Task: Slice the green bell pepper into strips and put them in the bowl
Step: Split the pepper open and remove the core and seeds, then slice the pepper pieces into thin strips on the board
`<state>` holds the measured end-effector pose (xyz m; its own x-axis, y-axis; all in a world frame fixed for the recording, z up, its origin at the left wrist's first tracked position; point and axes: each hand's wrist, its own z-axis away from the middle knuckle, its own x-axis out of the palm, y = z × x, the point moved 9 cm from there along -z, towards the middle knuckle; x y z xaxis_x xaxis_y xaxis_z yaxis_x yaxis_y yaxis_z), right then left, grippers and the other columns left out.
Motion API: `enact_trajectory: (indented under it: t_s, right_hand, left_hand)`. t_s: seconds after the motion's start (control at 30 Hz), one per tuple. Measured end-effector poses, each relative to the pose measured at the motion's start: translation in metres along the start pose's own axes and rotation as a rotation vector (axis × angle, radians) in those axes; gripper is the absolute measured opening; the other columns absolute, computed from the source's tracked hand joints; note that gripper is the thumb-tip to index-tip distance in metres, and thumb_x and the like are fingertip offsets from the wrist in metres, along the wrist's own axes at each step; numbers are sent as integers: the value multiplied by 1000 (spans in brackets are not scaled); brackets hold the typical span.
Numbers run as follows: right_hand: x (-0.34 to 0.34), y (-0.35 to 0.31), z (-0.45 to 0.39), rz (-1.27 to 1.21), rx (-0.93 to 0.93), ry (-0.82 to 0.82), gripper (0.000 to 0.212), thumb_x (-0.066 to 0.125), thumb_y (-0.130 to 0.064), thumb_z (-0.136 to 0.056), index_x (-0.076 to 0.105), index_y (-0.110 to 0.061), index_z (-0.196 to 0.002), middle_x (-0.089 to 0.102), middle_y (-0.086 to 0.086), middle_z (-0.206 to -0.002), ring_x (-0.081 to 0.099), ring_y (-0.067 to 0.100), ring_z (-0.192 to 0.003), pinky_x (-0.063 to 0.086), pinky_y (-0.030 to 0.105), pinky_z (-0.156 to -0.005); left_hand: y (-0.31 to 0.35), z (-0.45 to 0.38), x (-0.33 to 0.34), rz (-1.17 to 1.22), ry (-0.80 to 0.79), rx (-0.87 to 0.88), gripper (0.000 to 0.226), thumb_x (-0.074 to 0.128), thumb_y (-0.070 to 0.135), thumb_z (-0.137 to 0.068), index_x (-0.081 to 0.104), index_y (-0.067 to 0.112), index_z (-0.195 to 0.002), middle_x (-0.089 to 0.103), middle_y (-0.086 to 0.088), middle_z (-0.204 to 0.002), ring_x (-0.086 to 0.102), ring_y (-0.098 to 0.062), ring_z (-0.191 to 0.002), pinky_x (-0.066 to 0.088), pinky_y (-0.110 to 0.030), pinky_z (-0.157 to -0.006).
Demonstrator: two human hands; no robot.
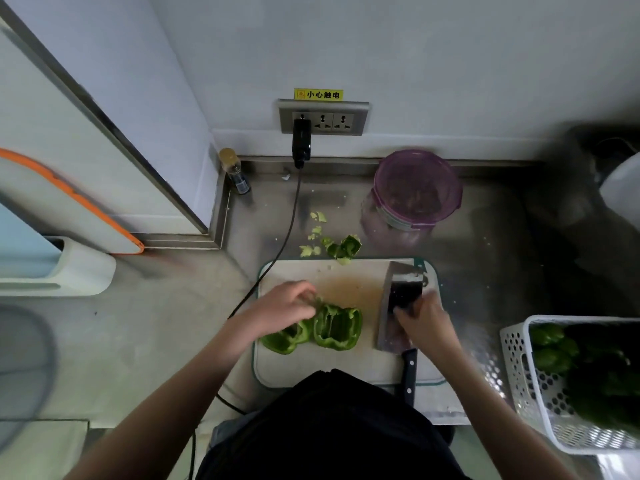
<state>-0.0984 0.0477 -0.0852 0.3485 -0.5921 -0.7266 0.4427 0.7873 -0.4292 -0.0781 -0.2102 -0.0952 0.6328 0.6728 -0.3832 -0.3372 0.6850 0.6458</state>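
Observation:
Two green bell pepper halves (336, 329) lie cut side up on the white cutting board (332, 368). My left hand (282, 308) reaches over the left half and pinches the top edge of the right half with curled fingers. A cleaver (401, 289) lies on the board's right side, its black handle pointing towards me. My right hand (424, 323) lies over the near end of the blade with fingers curled on it. The purple-rimmed clear bowl (384, 174) stands behind the board at the back right; its contents are dim.
Pepper core and scraps (341, 249) lie on the steel counter just behind the board. A black cable (287, 233) runs from the wall socket past the board's left corner. A white basket (519, 368) of green peppers stands at the right. A small bottle (235, 171) sits in the back corner.

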Motion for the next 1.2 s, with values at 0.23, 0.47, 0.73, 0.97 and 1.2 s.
enact_trajectory:
  t_s: [0.23,0.47,0.73,0.97,1.2]
  right_hand:
    - [40,62,44,128,134,-150,54,67,-39,-81,45,0,-112,53,14,-113,52,30,-108,35,28,-71]
    - [28,66,51,-116,189,-16,29,65,-25,-79,49,-4,-91,65,14,-85,63,28,-72,47,32,-53]
    - [35,67,71,-846,257,-134,12,54,-12,-91,52,-2,-85,51,10,-54,35,15,-39,27,22,-36]
    - [6,70,80,-598,31,9,34,50,-31,-97,48,-3,-77,52,13,-52,40,19,-34,32,24,-34]
    - [-16,71,61,-415,-83,6,21,55,-23,-94,55,-12,-77,52,5,-53,46,14,-39,40,23,-38]
  left_hand:
    - [31,3,39,-1141,204,313,115,52,83,-63,-10,33,-147,31,-9,-138,41,-32,-113,43,-42,-87]
    - [48,-7,51,-1152,243,252,109,65,71,-65,18,12,-144,45,-10,-130,57,-28,-102,49,-36,-72]
    - [52,-2,48,-1080,339,248,95,48,67,-82,9,10,-147,54,-13,-122,63,-27,-88,47,-33,-66]
    - [61,-14,69,-937,175,261,86,51,50,-90,-5,26,-151,61,-13,-92,59,-24,-70,53,-35,-64]
    - [59,-10,58,-1010,247,188,64,36,40,-99,12,10,-150,63,-12,-105,64,-27,-87,49,-33,-69]
